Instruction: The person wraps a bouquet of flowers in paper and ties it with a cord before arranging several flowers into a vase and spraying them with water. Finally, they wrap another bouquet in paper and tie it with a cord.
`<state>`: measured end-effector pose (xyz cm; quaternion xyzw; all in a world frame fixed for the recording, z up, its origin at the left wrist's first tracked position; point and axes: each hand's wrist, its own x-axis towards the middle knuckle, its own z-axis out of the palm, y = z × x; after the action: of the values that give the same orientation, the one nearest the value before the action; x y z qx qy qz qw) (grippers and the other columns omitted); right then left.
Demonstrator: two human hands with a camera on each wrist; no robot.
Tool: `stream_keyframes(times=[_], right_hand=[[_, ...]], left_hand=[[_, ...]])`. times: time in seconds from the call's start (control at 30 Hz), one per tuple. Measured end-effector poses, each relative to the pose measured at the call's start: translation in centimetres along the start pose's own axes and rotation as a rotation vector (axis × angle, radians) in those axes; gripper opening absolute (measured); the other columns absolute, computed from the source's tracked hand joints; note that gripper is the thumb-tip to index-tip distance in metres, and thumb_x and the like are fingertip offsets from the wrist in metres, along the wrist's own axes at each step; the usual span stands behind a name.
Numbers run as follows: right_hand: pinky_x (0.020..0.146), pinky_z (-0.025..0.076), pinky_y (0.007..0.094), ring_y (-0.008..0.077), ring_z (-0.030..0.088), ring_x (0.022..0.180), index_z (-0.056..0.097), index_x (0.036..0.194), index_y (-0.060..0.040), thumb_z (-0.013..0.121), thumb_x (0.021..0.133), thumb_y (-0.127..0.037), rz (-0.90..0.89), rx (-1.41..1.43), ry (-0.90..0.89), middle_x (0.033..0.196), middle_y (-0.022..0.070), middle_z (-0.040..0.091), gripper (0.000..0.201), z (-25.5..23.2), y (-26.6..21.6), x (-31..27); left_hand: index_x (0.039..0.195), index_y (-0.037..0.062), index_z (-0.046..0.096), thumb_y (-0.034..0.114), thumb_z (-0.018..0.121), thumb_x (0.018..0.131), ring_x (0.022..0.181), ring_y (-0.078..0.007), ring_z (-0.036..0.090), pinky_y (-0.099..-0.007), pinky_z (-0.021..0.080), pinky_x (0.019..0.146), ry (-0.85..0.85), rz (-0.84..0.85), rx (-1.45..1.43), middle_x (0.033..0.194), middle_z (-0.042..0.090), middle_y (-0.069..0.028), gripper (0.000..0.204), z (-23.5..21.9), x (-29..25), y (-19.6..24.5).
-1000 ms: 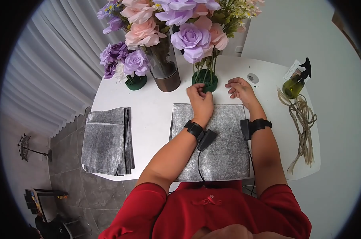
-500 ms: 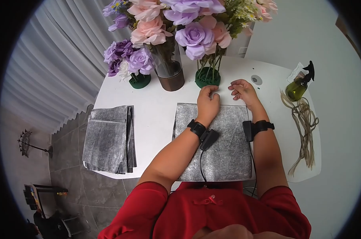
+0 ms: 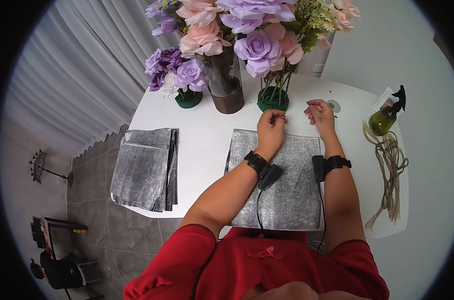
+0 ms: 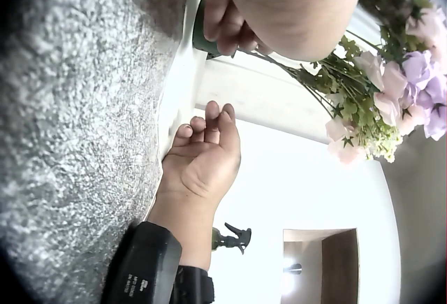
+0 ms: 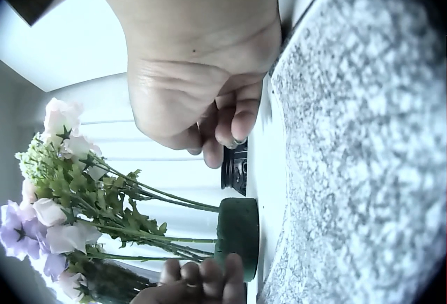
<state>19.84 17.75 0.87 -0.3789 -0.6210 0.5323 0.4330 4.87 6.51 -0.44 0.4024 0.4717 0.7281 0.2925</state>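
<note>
My left hand (image 3: 271,131) hovers over the far edge of a stack of grey fibrous sheets (image 3: 282,205), its fingers loosely curled and holding nothing. Just beyond its fingertips stands a round green foam base (image 3: 273,99) with the stems of artificial flowers stuck in it; in the right wrist view the fingers overlap this foam base (image 5: 237,234). My right hand (image 3: 322,119) lies past the sheets' far right corner. In the left wrist view that right hand (image 4: 199,161) shows an upturned palm with relaxed, bent fingers and nothing in them.
A second pile of grey sheets (image 3: 143,170) lies at the table's left. A glass vase with a brown base (image 3: 228,102) and a small purple rose arrangement (image 3: 189,75) stand behind. At right are a green spray bottle (image 3: 382,121) and a bundle of raffia strands (image 3: 385,170).
The left hand has drawn back slightly from the foam base toward the sheets, its fingers curling a little more. The right hand keeps nearly the same place, while the whole view has shifted.
</note>
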Motion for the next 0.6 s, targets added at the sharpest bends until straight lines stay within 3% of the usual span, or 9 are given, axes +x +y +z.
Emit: stream_keyframes(times=[0.13, 0.23, 0.33, 0.4, 0.53, 0.6], right_hand=[[0.058, 0.044, 0.0213, 0.0087, 0.058, 0.067, 0.061, 0.099, -0.0026, 0.057, 0.086, -0.01, 0.031, -0.123, -0.133, 0.08, 0.0041, 0.066, 0.015, 0.5, 0.4, 0.0], [0.061, 0.045, 0.0223, 0.0088, 0.058, 0.068, 0.064, 0.096, -0.0032, 0.064, 0.084, -0.016, -0.097, -0.154, -0.208, 0.079, 0.0038, 0.066, 0.017, 0.3, 2.1, 0.6], [0.062, 0.045, 0.0231, 0.0091, 0.056, 0.065, 0.067, 0.094, -0.0041, 0.069, 0.081, -0.022, -0.046, -0.359, -0.214, 0.075, 0.0033, 0.064, 0.022, 0.5, 0.3, -0.3], [0.06, 0.041, 0.0202, 0.0055, 0.049, 0.063, 0.067, 0.093, -0.004, 0.07, 0.081, -0.017, -0.016, -0.422, -0.23, 0.07, -0.0021, 0.058, 0.017, 0.6, -0.4, -0.7], [0.058, 0.04, 0.0206, 0.0053, 0.047, 0.061, 0.068, 0.089, -0.0043, 0.072, 0.08, -0.018, -0.052, -0.47, -0.221, 0.066, -0.0028, 0.055, 0.017, 0.6, -0.5, -0.9], [0.066, 0.047, 0.0261, 0.0132, 0.057, 0.069, 0.069, 0.089, -0.0053, 0.074, 0.076, -0.024, -0.027, -0.532, -0.267, 0.077, 0.0047, 0.063, 0.023, 0.4, -0.9, -1.1]], left_hand=[[0.092, -0.0029, 0.057, -0.002, 0.048, 0.087, 0.071, -0.0129, 0.061, -0.0245, 0.05, 0.067, -0.049, 0.016, -0.098, 0.089, 0.06, -0.0078, 0.01, 0.3, 0.0, 1.6], [0.092, -0.0023, 0.057, -0.001, 0.049, 0.087, 0.069, -0.0122, 0.06, -0.0241, 0.051, 0.064, -0.047, -0.002, -0.173, 0.087, 0.06, -0.0069, 0.01, 0.4, 0.3, 3.4], [0.095, -0.0027, 0.057, -0.001, 0.049, 0.088, 0.066, -0.0131, 0.059, -0.0301, 0.054, 0.067, -0.071, 0.001, -0.169, 0.088, 0.06, -0.0088, 0.011, 0.2, 1.2, 6.1], [0.097, -0.0024, 0.057, 0.003, 0.049, 0.087, 0.064, -0.0135, 0.058, -0.0311, 0.054, 0.066, -0.033, -0.072, -0.196, 0.087, 0.059, -0.0088, 0.013, 0.2, 1.8, 7.9], [0.103, -0.0008, 0.053, 0.01, 0.05, 0.087, 0.06, -0.0143, 0.053, -0.0345, 0.053, 0.068, 0.008, -0.242, -0.382, 0.08, 0.056, -0.007, 0.019, -0.6, 3.3, 10.8], [0.103, 0.0004, 0.052, 0.011, 0.05, 0.087, 0.062, -0.0145, 0.053, -0.0342, 0.051, 0.068, 0.035, -0.257, -0.5, 0.08, 0.055, -0.0062, 0.019, -2.0, 4.5, 10.9]])
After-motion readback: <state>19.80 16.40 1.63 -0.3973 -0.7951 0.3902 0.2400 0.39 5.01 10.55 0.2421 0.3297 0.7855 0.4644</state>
